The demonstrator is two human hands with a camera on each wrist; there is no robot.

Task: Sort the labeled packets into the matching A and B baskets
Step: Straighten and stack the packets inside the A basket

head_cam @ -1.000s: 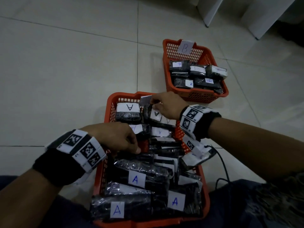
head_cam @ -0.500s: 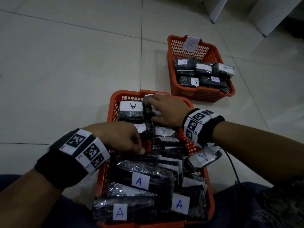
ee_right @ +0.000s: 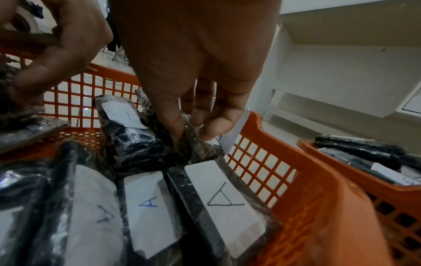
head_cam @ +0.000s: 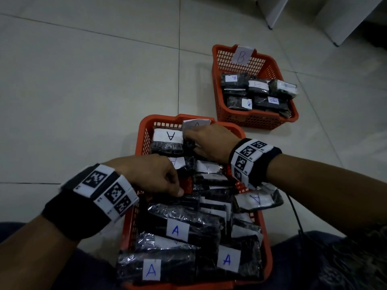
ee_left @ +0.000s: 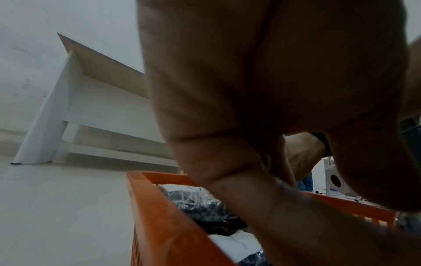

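The near orange basket (head_cam: 144,130) is packed with black plastic packets bearing white A labels. My right hand (head_cam: 194,141) reaches to its far end and pinches a crinkly black packet (ee_right: 198,149) between thumb and fingers, right beside a white paper tag (ee_right: 234,133) on the rim. My left hand (head_cam: 176,185) sits over the basket's middle with fingers curled down onto a black packet (head_cam: 178,200); its fingertips are hidden. The far orange basket (head_cam: 215,84) carries a B tag (head_cam: 241,55) and holds several B packets.
One A packet (head_cam: 257,199) hangs over the near basket's right rim. A black cable (head_cam: 295,216) runs along the tiled floor beside it. White furniture legs (head_cam: 270,15) stand beyond the B basket. My legs are at the bottom edge.
My right hand has slid a little farther toward the basket's far rim and closed down on the packet there. The left hand has stayed in place.
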